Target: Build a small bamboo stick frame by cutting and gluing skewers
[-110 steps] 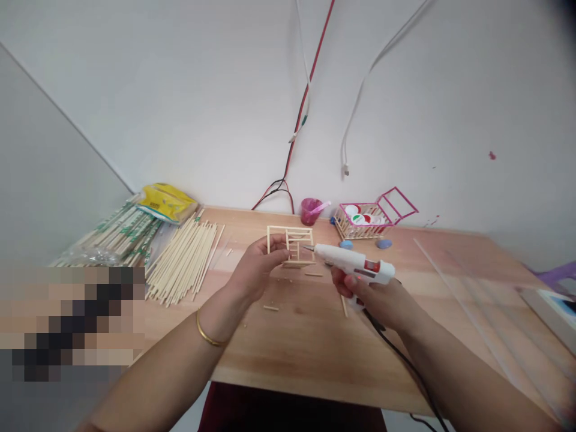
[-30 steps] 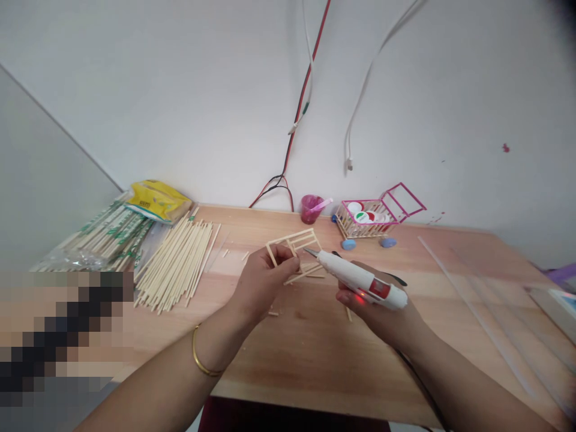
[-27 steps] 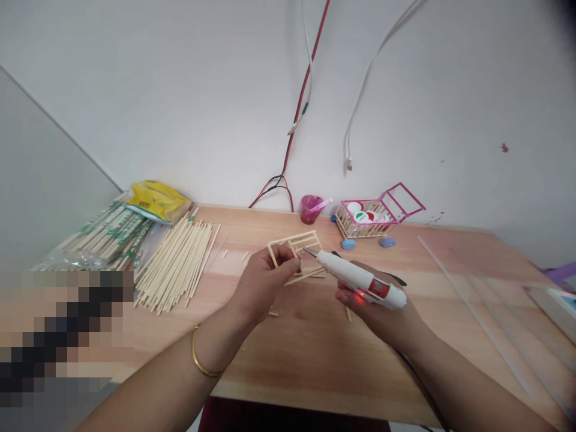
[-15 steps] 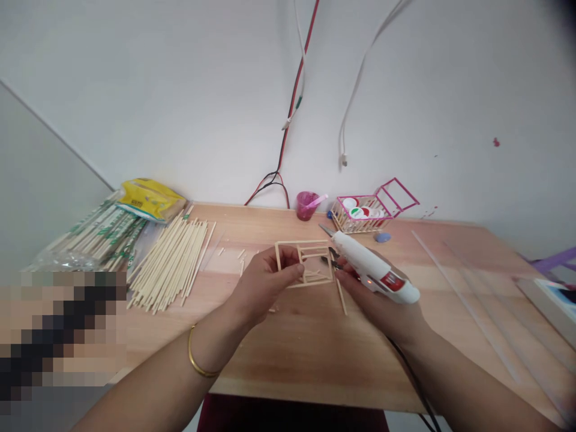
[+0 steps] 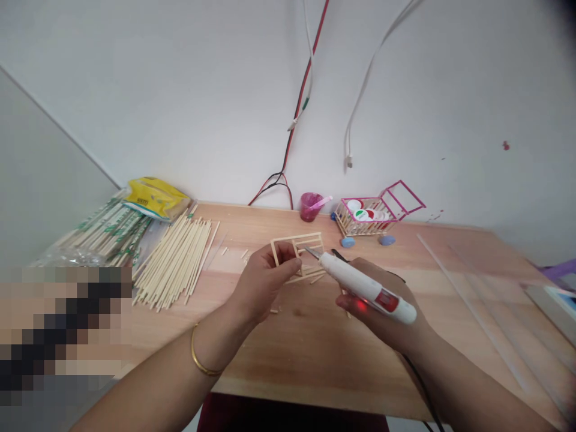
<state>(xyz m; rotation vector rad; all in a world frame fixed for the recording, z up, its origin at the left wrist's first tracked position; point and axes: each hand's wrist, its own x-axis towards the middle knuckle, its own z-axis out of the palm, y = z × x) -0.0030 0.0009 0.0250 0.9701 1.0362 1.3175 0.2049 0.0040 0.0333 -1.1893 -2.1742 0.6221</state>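
Observation:
My left hand [image 5: 263, 282] pinches a small open box frame of thin wooden sticks [image 5: 275, 255] between thumb and fingers, tilted above the table. In my right hand [image 5: 387, 330] is a white hot glue gun [image 5: 351, 275], its red light glowing. The metal nozzle [image 5: 311, 252] points left, and its tip overlaps the right half of the frame; whether they touch I cannot tell. A black object [image 5: 339, 255] shows partly behind the gun, too hidden to name. Some loose short sticks [image 5: 317, 279] lie near the frame.
On the wooden table [image 5: 292, 360], a pile of sticks [image 5: 175, 264], bagged sticks [image 5: 94, 231] and a yellow packet [image 5: 157, 198] stand left. At the back are a pink cup [image 5: 308, 210] and a stick cart [image 5: 366, 225] holding round caps. The gun's cord [image 5: 420, 384] trails down right.
The glue gun's nozzle has moved left and down, from beyond the frame's right end to over it. The frame has tilted slightly in my left hand. The view has shifted a little.

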